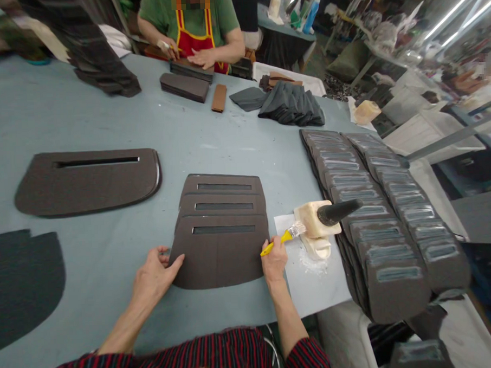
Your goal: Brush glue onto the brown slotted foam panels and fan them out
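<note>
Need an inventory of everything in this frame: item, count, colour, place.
Slotted panels: three, dark brown, overlapped between the hands
Brush: one, yellow handle, in right hand
Cream block: one, dark handle, beside brush
Paper: one, white, under block
Long slotted stack: one, brown, left
Flat sheet: one, dark green-grey, lower left
Panel rows: two, dark brown, right
Loose pile: one, dark grey, far side
Tall stack: one, dark, far left
Small strips: one bundle, orange-brown, far side
Table: one, blue-grey, throughout
Co-worker: one, green shirt, red apron, far side
Background clutter: count unclear, mixed, blurred
Left hand: one, bare, front panel's left edge
Right hand: one, bare, right edge
</note>
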`<state>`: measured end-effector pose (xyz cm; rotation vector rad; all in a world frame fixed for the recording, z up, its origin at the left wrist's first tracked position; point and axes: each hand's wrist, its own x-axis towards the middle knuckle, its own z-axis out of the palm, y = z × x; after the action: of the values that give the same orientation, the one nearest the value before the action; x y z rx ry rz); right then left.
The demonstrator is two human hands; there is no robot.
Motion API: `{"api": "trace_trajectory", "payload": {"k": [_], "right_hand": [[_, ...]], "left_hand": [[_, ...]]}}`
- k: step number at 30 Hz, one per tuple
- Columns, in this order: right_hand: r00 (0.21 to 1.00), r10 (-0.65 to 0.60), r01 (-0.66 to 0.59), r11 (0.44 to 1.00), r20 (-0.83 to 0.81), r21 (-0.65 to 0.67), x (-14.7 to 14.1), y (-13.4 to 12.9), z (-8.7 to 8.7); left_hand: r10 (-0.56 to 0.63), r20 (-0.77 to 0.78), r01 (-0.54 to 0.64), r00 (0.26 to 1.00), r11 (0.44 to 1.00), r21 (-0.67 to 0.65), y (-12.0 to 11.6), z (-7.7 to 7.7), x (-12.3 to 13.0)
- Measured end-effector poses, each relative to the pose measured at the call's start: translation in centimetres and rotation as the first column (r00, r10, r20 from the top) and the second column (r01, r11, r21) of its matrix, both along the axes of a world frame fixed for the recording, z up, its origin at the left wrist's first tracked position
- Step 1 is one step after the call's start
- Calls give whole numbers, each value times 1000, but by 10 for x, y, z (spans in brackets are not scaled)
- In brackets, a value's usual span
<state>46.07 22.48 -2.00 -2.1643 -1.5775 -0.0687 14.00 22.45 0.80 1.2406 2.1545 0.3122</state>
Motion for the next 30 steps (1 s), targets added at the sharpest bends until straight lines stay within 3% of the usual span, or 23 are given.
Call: {"api": "trace_trajectory", "payload": {"k": [7,11,15,22,30], "right_hand": [[1000,7,-6,1000,-15,17,0,0,1],[1000,3,-3,1000,-6,5,1,1,1],[1000,-1,1,1000,10,-13,2,1,0],[998,-22,24,999,66,-25,4,2,-4],[996,-14,17,999,87,-42,2,3,1]], "left_hand": [[3,129,-12,992,998,66,-3,-22,-22],[8,136,-17,991,998,63,-1,-27,-25],[32,126,-38,992,998,48,0,-23,-21],[34,112,-38,993,999,35,2,-2,-10],[46,122,-51,991,998,40,0,-7,-14]]}}
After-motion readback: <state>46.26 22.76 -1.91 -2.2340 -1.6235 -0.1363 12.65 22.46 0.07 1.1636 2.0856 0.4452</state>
